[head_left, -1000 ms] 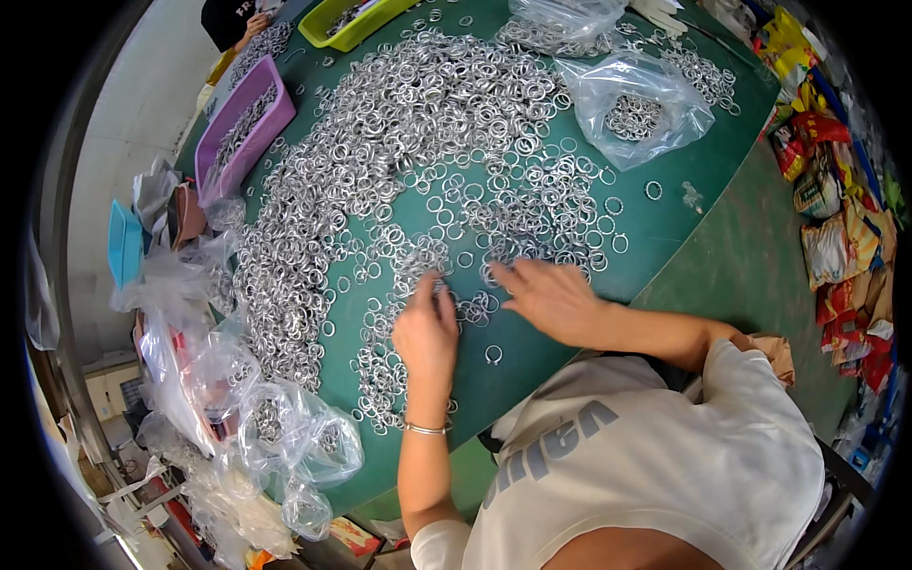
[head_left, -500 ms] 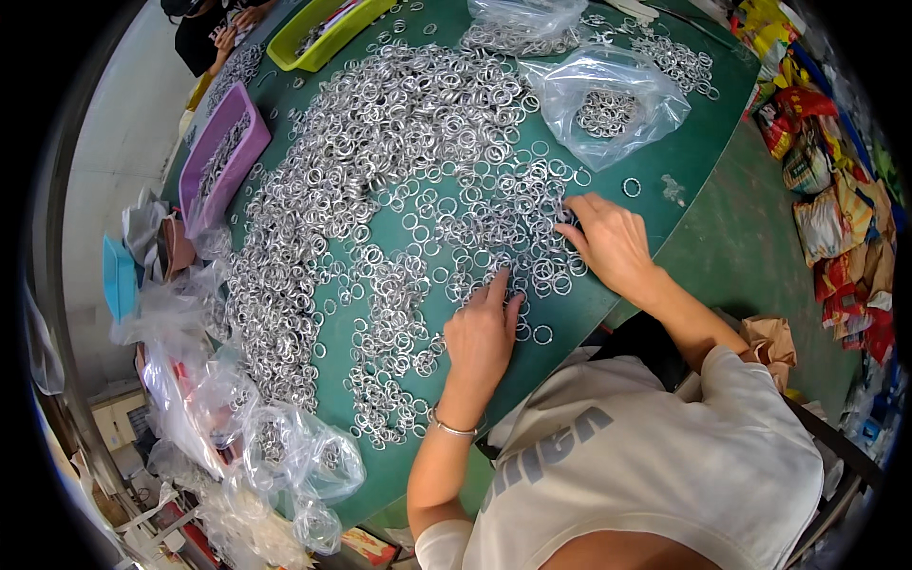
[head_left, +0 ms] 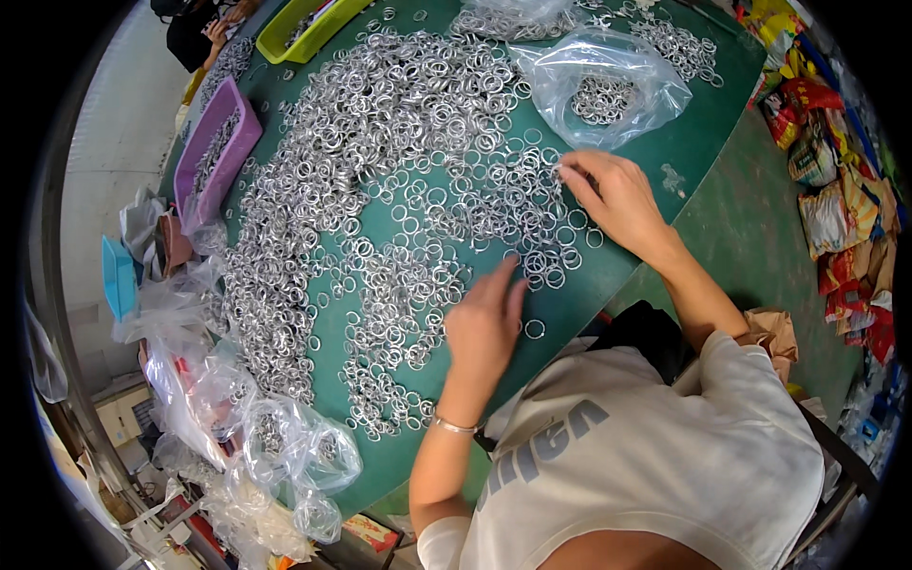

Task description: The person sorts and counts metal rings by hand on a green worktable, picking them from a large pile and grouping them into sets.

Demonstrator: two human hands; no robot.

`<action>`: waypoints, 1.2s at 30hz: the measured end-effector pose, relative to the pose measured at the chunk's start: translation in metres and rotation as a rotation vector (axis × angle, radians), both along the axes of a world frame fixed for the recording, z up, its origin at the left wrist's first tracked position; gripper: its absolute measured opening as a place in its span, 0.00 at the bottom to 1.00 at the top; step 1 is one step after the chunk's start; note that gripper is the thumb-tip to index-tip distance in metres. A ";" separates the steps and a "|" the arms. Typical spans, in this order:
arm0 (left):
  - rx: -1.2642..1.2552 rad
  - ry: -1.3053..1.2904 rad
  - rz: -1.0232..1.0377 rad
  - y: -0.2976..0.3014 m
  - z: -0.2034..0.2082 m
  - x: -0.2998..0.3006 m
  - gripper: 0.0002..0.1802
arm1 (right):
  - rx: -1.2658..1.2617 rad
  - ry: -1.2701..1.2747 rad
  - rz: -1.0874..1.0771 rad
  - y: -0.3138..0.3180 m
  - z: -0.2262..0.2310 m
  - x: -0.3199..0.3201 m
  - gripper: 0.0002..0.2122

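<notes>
Rings (head_left: 380, 190) across table (head_left: 703, 142); trays (head_left: 217, 147) left; bag (head_left: 608, 81) behind

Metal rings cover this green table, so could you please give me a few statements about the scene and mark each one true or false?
1. Both hands rest on the metal rings spread over the green table. True.
2. The left hand wears a glove. False: it is bare, with a thin bracelet at the wrist.
3. The right hand lies near a clear plastic bag holding rings. True.
4. The purple tray sits at the table's right edge. False: it is at the left edge.
5. The table is red. False: it is green.
</notes>
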State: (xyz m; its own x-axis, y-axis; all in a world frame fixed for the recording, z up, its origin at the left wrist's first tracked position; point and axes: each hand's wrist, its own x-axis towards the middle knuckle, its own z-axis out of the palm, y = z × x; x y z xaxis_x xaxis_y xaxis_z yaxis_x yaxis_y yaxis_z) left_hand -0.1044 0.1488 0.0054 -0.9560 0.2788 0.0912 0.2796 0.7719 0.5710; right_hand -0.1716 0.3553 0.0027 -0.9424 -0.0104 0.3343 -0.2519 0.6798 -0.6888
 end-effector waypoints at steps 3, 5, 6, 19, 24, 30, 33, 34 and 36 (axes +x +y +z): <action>-0.006 -0.013 -0.078 0.018 -0.006 -0.002 0.12 | 0.051 -0.145 -0.047 0.001 0.012 0.007 0.07; -0.009 -0.009 -0.082 0.021 -0.009 -0.003 0.12 | 0.063 -0.191 0.125 0.000 0.008 0.017 0.06; -0.011 -0.001 -0.074 0.020 -0.010 -0.003 0.11 | 0.126 -0.136 0.200 -0.004 0.005 0.024 0.06; 0.027 -0.013 0.136 0.003 0.002 0.002 0.13 | -0.287 -0.372 0.243 0.002 0.004 0.019 0.05; 0.251 -0.136 0.121 0.016 0.011 -0.002 0.17 | -0.422 -0.419 0.311 -0.003 0.002 0.023 0.05; 0.447 -0.137 0.087 0.030 0.012 -0.014 0.11 | -0.348 -0.379 0.369 -0.013 0.014 0.027 0.05; 0.493 0.016 0.086 0.027 0.000 -0.014 0.06 | -0.336 -0.382 0.308 -0.015 0.018 0.028 0.05; 0.534 -0.039 0.108 0.027 0.001 -0.014 0.05 | -0.321 -0.354 0.296 -0.016 0.018 0.028 0.05; 0.613 -0.149 0.153 0.025 0.004 -0.014 0.05 | -0.286 -0.247 0.287 -0.020 0.014 0.032 0.05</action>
State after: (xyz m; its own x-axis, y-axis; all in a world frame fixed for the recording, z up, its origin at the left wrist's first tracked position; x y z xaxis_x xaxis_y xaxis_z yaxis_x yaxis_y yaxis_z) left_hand -0.1181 0.1735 0.0092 -0.9955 0.0781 0.0537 0.0760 0.3181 0.9450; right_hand -0.1400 0.3357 0.0166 -0.9666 -0.2218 0.1282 -0.2069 0.3807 -0.9013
